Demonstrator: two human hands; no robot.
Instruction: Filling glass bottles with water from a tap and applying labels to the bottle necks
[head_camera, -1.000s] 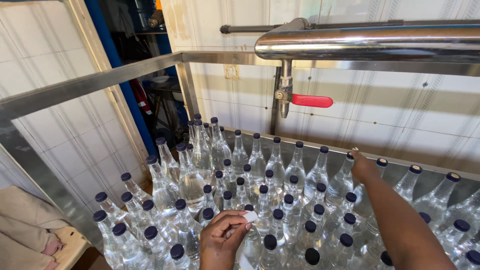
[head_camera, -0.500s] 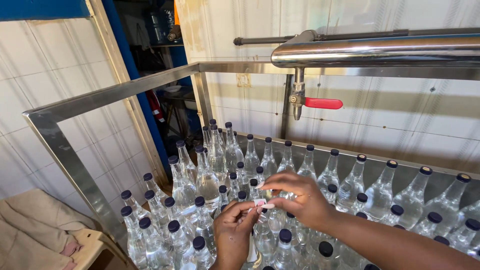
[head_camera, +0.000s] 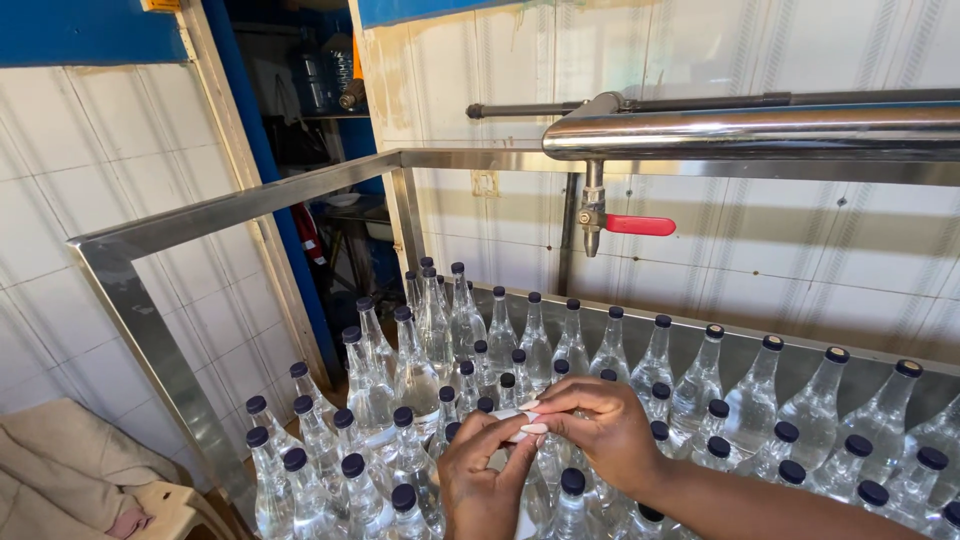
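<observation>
My left hand (head_camera: 484, 474) and my right hand (head_camera: 592, 428) meet low in the middle of the head view, over a crowd of clear plastic bottles (head_camera: 420, 380) with dark blue caps. Both hands pinch a small white strip (head_camera: 522, 417) between their fingertips. The strip looks like a thin seal or label, and most of it is hidden by my fingers. Bottles stand upright and tightly packed right under and around both hands.
A steel frame (head_camera: 245, 203) runs around the bottle area. Above at the right hangs a steel pipe (head_camera: 750, 128) with a tap and a red lever (head_camera: 640, 225). White tiled walls stand left and behind. A beige cloth on a chair (head_camera: 75, 470) is at lower left.
My right hand came back from the far bottles to meet my left hand. Both now hold the white strip together. The view has tilted and shifted slightly.
</observation>
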